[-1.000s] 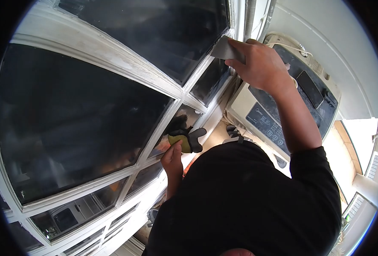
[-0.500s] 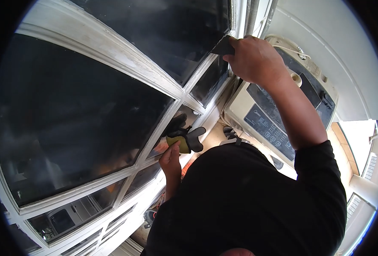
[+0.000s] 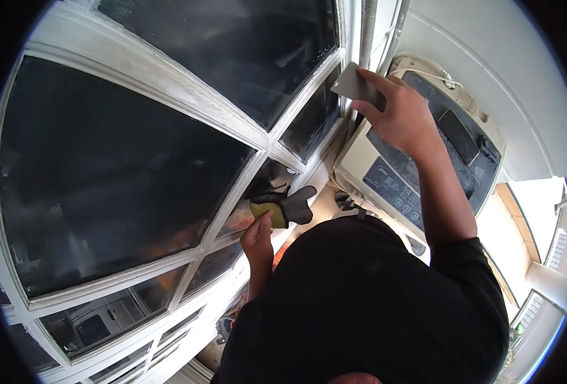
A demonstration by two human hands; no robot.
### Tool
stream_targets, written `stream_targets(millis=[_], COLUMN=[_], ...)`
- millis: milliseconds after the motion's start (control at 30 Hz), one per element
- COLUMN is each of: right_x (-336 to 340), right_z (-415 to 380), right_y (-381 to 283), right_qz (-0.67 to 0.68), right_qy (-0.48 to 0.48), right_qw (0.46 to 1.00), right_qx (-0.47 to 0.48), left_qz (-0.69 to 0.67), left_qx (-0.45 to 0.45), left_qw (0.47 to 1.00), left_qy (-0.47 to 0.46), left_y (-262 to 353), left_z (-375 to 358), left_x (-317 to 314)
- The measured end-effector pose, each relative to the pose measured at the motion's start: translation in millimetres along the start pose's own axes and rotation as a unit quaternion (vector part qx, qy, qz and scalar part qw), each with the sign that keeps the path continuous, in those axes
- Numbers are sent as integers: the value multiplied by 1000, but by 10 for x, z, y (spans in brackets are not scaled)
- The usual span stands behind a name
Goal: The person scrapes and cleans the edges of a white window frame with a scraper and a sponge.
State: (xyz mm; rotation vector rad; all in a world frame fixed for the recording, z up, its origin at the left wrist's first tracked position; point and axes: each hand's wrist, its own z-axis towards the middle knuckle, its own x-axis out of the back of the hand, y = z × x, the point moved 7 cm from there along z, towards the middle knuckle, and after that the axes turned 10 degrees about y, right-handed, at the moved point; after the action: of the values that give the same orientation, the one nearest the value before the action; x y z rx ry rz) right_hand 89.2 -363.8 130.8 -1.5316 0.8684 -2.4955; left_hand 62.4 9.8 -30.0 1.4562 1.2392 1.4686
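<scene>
Shifting thin grey sheet (image 3: 355,86) off glazing bar (image 3: 306,96)

The right hand (image 3: 406,118) pinches the sheet, now withdrawn from the bar; work there appears interrupted. The sheet projects beyond the fingertips, beside the window. The left hand (image 3: 256,242) pinches a yellow, black and grey glove-like item (image 3: 299,206). Below the right grip stands a washing machine (image 3: 389,182).

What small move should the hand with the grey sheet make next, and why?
I'd have the right hand ease the grey sheet slightly toward the white glazing bar and lay it flat there: it is pinched between thumb and fingers, and most of it sits beyond the bar's upper end.
</scene>
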Motion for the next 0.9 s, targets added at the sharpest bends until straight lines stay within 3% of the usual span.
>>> stream_targets(millis=[233, 433, 567, 633, 733, 800, 900], right_x=[-148, -447, -577, -599, -511, -429, -300], right_z=[-292, -433, -533, -680, -939, -1153, -1364], right_y=[52, 137, 112, -60, -399, -650, -845], right_qz=[76, 141, 126, 46, -21, -108, -163], right_qy=[-29, -28, -80, -105, -67, -31, 5], right_qw=[997, 988, 987, 985, 966, 936, 921], right_qx=[7, 53, 60, 129, 247, 334, 353], left_qz=[67, 118, 123, 120, 117, 122, 116], left_qx=[-45, -141, -223, -329, -388, -389, -389], left_qw=[997, 983, 967, 935, 911, 910, 912], left_qy=[1, -11, -21, -60, -79, -71, -60], left_y=[63, 404, 672, 850, 1027, 1107, 1156], left_z=[-30, -35, -35, -100, -146, -151, -175], left_x=[-37, -276, -534, -691, -833, -813, -682])
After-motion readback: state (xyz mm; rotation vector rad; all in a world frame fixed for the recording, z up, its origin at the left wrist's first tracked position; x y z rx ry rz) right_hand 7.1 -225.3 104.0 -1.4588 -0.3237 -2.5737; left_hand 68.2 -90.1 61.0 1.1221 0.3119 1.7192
